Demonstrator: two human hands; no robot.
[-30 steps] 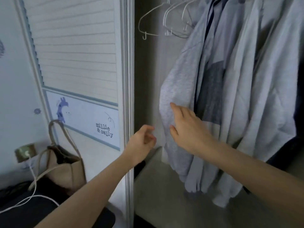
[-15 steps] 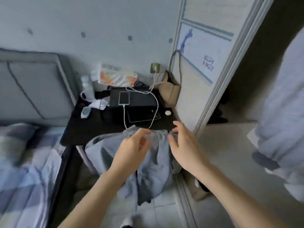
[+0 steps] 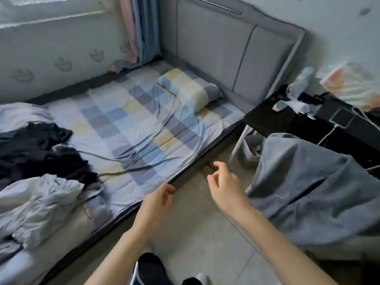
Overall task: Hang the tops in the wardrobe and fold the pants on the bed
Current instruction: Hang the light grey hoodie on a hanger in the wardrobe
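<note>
A bed (image 3: 144,124) with a checked sheet fills the left and middle of the view. On its left side lie crumpled dark clothes (image 3: 35,153) and, nearer me, a pale grey-white garment (image 3: 39,204). A grey-blue garment (image 3: 314,192) is draped over something at the right, beside the black table. My left hand (image 3: 156,200) hovers over the bed's near edge, fingers loosely curled and empty. My right hand (image 3: 224,184) is over the floor just left of the grey-blue garment, fingers apart, holding nothing. The wardrobe is out of view.
A checked pillow (image 3: 191,87) lies by the grey padded headboard (image 3: 236,48). A black side table (image 3: 308,124) at the right carries a phone (image 3: 342,118) on a white cable and clutter. A small bin (image 3: 251,149) stands under it. Tiled floor (image 3: 197,239) lies between bed and table.
The view has swung from the wardrobe, past the side table, to the bed. Both hands left the hanging grey top and now hover empty over the bed edge and floor.
</note>
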